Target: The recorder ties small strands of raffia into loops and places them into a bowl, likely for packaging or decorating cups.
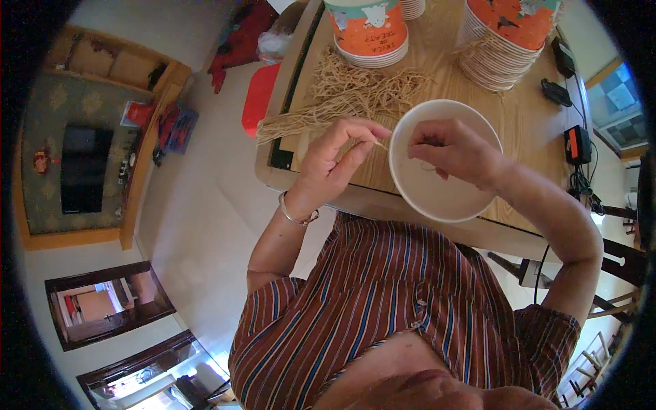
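Observation:
A white paper bucket [445, 205] stands at the table's near edge, its mouth facing up. Beside its left rim, my left hand [335, 160] pinches a bit of tan twine [380, 144] between thumb and forefinger. My right hand [459, 152] is over the bucket's mouth with its fingers curled in. A thin loop of twine shows just below those fingertips, against the white inside. Just beyond my left hand lies a loose heap of cut twine strands [348, 96], some reaching the table's left edge.
Nested orange paper buckets [369, 34] stand behind the twine heap. A taller nested stack [502, 51] with twine at its side stands at the far right. Black adapters and cables [577, 147] lie along the right edge. A red stool [261, 99] is left of the table.

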{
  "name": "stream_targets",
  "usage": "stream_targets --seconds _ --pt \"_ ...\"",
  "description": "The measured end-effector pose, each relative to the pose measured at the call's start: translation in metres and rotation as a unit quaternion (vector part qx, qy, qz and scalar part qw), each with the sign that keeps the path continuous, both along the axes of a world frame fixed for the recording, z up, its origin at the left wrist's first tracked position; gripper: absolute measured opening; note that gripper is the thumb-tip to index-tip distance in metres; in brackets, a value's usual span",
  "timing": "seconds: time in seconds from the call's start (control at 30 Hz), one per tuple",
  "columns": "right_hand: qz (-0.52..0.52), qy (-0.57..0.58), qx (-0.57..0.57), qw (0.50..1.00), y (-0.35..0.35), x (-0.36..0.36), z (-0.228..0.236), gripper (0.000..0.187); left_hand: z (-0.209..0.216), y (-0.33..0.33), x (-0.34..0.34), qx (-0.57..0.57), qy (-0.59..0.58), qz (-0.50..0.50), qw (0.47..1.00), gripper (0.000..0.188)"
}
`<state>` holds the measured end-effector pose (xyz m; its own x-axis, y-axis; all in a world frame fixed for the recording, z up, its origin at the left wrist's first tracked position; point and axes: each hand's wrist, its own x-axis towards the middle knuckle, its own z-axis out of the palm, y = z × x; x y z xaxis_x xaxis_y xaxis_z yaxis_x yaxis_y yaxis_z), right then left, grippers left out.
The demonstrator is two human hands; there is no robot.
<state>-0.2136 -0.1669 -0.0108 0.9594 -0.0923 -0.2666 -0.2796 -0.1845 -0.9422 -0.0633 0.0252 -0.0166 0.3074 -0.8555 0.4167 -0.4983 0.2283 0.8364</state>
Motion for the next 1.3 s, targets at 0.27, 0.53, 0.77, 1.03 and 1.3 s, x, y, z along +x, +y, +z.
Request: stream_targets --seconds 0.27,0.53,0.77,1.03,1.3 --pt "0.013 -0.007 0.012 1.0 -0.001 0.0 -0.001 0.017 0.005 -0.014 0.003 0.006 -0.175 -0.009 0.985 0.009" --pt "0.014 -0.016 0.033 0.999 0.002 -0.003 -0.001 0.017 0.02 -0.034 0.007 -0.03 -0.228 -0.084 0.97 0.011" --pt "0.026 0.019 0.021 0.999 0.006 -0.01 0.01 0.015 0.007 -0.056 0.004 -0.052 -0.214 -0.124 0.968 0.012" --pt "0.001 -0.187 -0.265 0.946 0.016 -0.033 0.009 0.018 0.015 -0.059 0.009 0.032 -0.165 -0.13 0.977 0.01" --pt "0.066 -0.304 -0.579 0.754 0.021 -0.034 0.014 0.036 0.028 -0.074 0.011 0.073 -0.191 -0.168 0.964 0.013"
